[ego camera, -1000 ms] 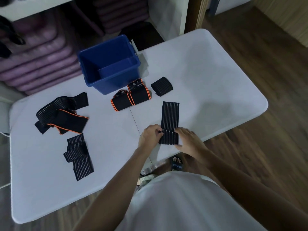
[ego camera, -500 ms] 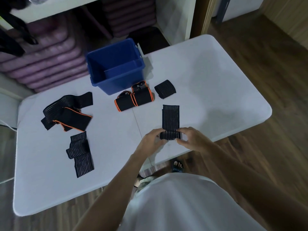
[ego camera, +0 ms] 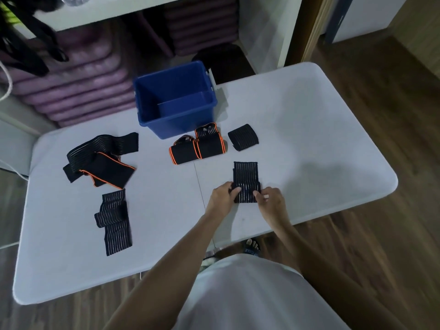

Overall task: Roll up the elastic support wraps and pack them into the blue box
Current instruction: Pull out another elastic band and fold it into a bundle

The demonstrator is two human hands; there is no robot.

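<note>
Two hands are seen in the head view, set on a striped wrap [ego camera: 245, 177] lying on the white table [ego camera: 309, 144]. The rolled near end of that wrap is pinched by the left hand [ego camera: 222, 198] from nine o'clock and by the right hand [ego camera: 271, 201] from three o'clock, fingers curled round it; the unrolled part is stretched flat toward twelve o'clock. The blue box [ego camera: 175, 101] is placed at eleven o'clock of the hands, near the table's far edge. Just before it, two orange-edged rolls [ego camera: 197, 147] are laid touching one another, with a small black roll [ego camera: 243, 137] close by at three o'clock. At nine o'clock, well apart, a loose heap of wraps [ego camera: 100, 160] is spread, and a folded striped wrap [ego camera: 115, 222] is laid nearer.
</note>
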